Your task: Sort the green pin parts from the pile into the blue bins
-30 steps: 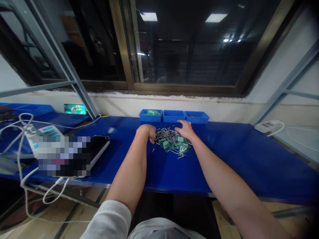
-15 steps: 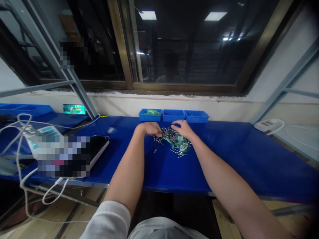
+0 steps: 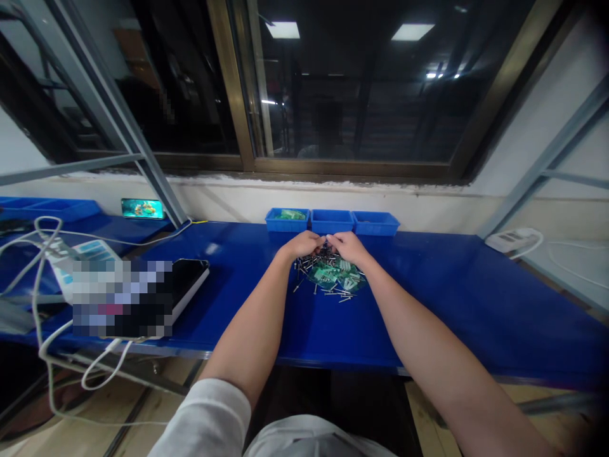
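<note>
My left hand (image 3: 307, 242) and my right hand (image 3: 347, 245) meet over the far side of a heap on the blue table. Both have their fingers pinched closed, with the fingertips almost touching. What lies between them is too small and too hidden to make out. Below the hands the heap holds many thin metal fasteners (image 3: 343, 295), long and pin-like, some strayed toward the front. Green plastic packets (image 3: 333, 274) with pale pieces inside lie among them, nearest to my right hand.
Three blue bins (image 3: 332, 221) stand along the wall behind the heap, the left one holding green packets (image 3: 291, 214). On the left are a dark tablet-like device (image 3: 188, 282), white cables (image 3: 38, 304) and a lit phone (image 3: 141, 208). A white power strip (image 3: 511, 239) sits at right.
My left hand has moved right and slightly up, away from the heap's left side. My right hand has shifted slightly left, its fingers closing. More of the green packets now shows.
</note>
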Demonstrator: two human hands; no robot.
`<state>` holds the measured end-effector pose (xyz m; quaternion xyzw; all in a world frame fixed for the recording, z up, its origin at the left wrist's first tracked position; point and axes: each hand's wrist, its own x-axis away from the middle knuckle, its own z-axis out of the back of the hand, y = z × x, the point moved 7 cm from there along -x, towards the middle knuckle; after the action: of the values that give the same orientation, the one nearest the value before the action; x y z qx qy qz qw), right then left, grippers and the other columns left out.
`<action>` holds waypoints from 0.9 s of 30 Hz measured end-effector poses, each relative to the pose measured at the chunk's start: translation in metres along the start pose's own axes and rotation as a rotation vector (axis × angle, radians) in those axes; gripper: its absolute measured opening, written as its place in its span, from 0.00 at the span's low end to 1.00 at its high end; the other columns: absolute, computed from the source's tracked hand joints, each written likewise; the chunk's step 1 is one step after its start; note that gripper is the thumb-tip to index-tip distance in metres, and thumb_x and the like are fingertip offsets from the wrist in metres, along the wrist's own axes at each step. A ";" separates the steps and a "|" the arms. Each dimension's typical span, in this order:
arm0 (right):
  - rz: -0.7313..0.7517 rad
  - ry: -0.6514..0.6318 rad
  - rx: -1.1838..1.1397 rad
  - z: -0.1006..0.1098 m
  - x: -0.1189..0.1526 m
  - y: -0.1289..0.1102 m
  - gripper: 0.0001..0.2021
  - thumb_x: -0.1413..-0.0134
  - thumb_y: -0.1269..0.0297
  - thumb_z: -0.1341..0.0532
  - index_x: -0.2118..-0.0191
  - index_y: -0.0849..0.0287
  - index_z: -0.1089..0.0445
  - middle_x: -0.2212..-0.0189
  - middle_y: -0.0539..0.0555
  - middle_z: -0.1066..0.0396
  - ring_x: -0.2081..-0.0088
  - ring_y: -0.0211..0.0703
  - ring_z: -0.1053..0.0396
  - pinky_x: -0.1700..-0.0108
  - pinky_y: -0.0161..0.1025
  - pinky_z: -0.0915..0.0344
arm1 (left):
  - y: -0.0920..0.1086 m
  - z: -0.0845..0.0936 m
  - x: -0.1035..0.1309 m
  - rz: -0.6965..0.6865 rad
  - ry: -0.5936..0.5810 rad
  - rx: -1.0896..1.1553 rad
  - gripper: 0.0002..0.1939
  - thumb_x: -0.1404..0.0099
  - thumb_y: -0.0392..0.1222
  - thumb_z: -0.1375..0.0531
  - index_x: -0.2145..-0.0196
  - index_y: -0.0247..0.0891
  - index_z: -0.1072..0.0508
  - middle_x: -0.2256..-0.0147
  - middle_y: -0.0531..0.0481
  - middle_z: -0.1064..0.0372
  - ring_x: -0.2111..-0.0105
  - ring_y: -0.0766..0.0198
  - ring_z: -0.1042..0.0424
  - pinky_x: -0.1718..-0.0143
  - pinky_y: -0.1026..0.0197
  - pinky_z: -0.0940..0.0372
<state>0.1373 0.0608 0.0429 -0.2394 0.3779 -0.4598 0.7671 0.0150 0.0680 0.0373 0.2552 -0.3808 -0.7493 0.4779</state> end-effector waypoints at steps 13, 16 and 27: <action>-0.033 0.245 -0.322 0.013 -0.004 0.015 0.17 0.60 0.50 0.37 0.72 0.61 0.31 0.80 0.52 0.30 0.77 0.40 0.33 0.72 0.36 0.39 | 0.003 0.001 -0.006 -0.106 0.186 -0.032 0.16 0.44 0.49 0.47 0.77 0.34 0.30 0.80 0.53 0.35 0.78 0.68 0.37 0.74 0.65 0.42; -0.031 0.241 -0.459 0.013 -0.005 0.019 0.17 0.66 0.51 0.34 0.74 0.61 0.32 0.80 0.52 0.30 0.77 0.38 0.34 0.73 0.36 0.39 | 0.001 -0.002 -0.008 -0.095 0.157 0.049 0.18 0.43 0.51 0.47 0.76 0.33 0.30 0.80 0.52 0.34 0.79 0.68 0.36 0.75 0.65 0.42; -0.193 0.418 -0.594 0.029 -0.005 0.045 0.16 0.67 0.54 0.33 0.74 0.62 0.29 0.81 0.51 0.31 0.81 0.32 0.42 0.78 0.32 0.45 | -0.006 0.011 -0.010 -0.082 0.323 -0.062 0.18 0.44 0.54 0.44 0.69 0.34 0.27 0.74 0.49 0.29 0.75 0.65 0.32 0.70 0.64 0.38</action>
<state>0.1826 0.0868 0.0305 -0.3869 0.6191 -0.4392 0.5236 0.0075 0.0817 0.0396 0.3727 -0.2651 -0.7288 0.5095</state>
